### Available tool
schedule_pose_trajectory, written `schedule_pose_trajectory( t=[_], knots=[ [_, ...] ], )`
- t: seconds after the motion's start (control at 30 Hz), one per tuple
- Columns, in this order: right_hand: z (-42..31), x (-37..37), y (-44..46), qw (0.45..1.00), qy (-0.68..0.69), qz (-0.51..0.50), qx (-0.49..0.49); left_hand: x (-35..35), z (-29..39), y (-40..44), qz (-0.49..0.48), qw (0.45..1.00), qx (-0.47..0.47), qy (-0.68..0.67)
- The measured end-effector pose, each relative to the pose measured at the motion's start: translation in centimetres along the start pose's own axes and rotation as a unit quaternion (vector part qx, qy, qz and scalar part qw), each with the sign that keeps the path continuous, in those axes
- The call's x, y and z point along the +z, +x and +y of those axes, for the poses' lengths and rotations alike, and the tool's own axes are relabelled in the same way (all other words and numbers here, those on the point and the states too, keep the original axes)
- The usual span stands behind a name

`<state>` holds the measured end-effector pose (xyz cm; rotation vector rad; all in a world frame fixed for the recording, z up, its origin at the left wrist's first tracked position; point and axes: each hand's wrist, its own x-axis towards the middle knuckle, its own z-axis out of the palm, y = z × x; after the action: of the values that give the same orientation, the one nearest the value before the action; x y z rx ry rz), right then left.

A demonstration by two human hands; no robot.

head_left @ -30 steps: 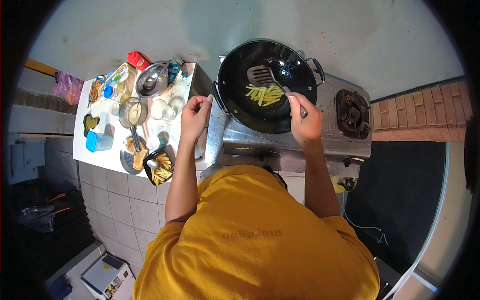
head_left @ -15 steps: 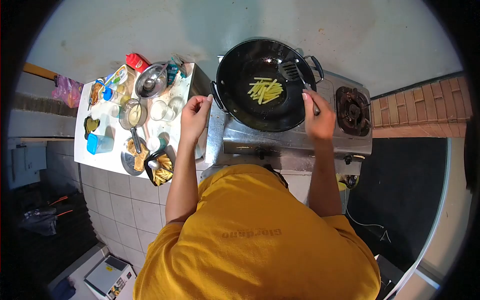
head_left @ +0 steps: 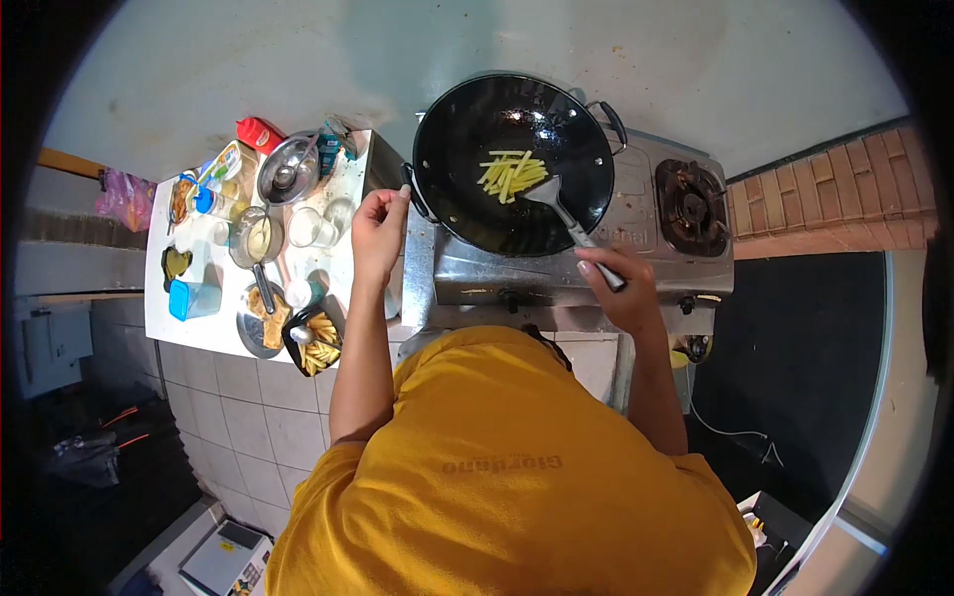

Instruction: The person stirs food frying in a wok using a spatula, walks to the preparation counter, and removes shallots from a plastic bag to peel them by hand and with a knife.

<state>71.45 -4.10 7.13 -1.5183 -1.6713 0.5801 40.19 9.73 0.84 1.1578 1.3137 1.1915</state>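
A black wok point(head_left: 556, 223) sits on the stove, with pale potato strips point(head_left: 512, 177) heaped in its middle. My right hand point(head_left: 626, 286) is closed around the dark end of a metal spatula point(head_left: 566, 219). The spatula's blade lies in the wok, against the right lower edge of the strips. At the wok's left handle point(head_left: 418, 201) is my left hand point(head_left: 380, 230), fingers curled in and thumb up beside the handle. Nothing shows between those fingers; whether the thumb touches the handle I cannot tell.
Right of the wok is a rusty burner point(head_left: 691, 207) beside a brick ledge point(head_left: 825, 199). The white table point(head_left: 214, 333) at left holds a metal bowl point(head_left: 288, 169), a small saucepan point(head_left: 243, 238), glasses, a red bottle point(head_left: 258, 134) and a black tray of fries point(head_left: 316, 343).
The spatula has swung from the wok's upper right down to the potato strips. My right hand has lowered toward the stove's front. My left hand stays by the handle; the whole view has shifted slightly.
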Motion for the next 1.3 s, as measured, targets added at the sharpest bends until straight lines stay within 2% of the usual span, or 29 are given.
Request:
schedule_pose_trajectory(
  t=[0.13, 0.27, 0.5, 0.6, 0.67, 0.8, 0.87, 0.97, 1.03, 1.07, 1.13, 1.2, 1.27, 1.3],
  knots=[
    [0.9, 0.7, -1.1, 0.998, 0.052, -0.012, 0.045, 0.3, 0.6, -0.5, 0.016, 1.000, 0.000, -0.010],
    [2.5, 2.0, -1.8, 0.995, 0.092, 0.015, 0.043, 0.1, 0.2, -1.4, 0.038, 0.999, 0.002, -0.011],
    [3.4, 1.9, -2.3, 0.990, 0.107, -0.042, 0.083, -0.3, -0.6, -3.2, 0.083, 0.996, -0.028, -0.021],
    [3.7, 1.9, -2.9, 0.991, 0.113, -0.044, 0.051, -0.9, -1.3, -4.4, 0.075, 0.996, -0.039, -0.017],
    [4.3, 2.5, -3.8, 0.971, 0.204, -0.020, 0.122, -1.0, -1.4, -5.5, 0.071, 0.996, -0.055, -0.005],
    [6.2, 3.8, -5.4, 0.966, 0.235, -0.012, 0.103, -0.9, -1.3, -7.4, 0.048, 0.996, -0.077, 0.024],
    [5.2, 3.6, -6.6, 0.960, 0.242, -0.012, 0.138, -1.0, -1.0, -8.1, 0.026, 0.996, -0.072, 0.036],
    [2.7, 3.3, -8.3, 0.955, 0.245, 0.025, 0.164, -1.6, -1.6, -8.5, -0.017, 0.998, -0.066, 0.013],
    [1.9, 3.9, -10.2, 0.977, 0.006, 0.172, 0.129, -1.9, -1.5, -9.0, -0.066, 0.996, -0.049, -0.034],
    [1.4, 4.0, -11.2, 0.974, -0.001, 0.184, 0.132, -2.3, -1.6, -9.4, -0.080, 0.995, -0.046, -0.038],
    [-0.1, 4.3, -13.6, 0.931, 0.049, 0.310, 0.187, -3.0, -1.4, -10.9, -0.117, 0.989, -0.054, -0.072],
    [-2.4, 5.2, -16.8, 0.914, 0.031, 0.343, 0.214, -4.5, -1.9, -12.4, -0.162, 0.983, -0.052, -0.071],
    [-3.9, 6.4, -20.9, 0.893, 0.108, 0.368, 0.237, -5.9, -2.0, -14.6, -0.176, 0.982, -0.067, 0.000],
    [-5.4, 7.3, -22.7, 0.883, 0.103, 0.393, 0.234, -7.0, -3.1, -15.3, -0.210, 0.976, -0.051, 0.012]
  ],
)
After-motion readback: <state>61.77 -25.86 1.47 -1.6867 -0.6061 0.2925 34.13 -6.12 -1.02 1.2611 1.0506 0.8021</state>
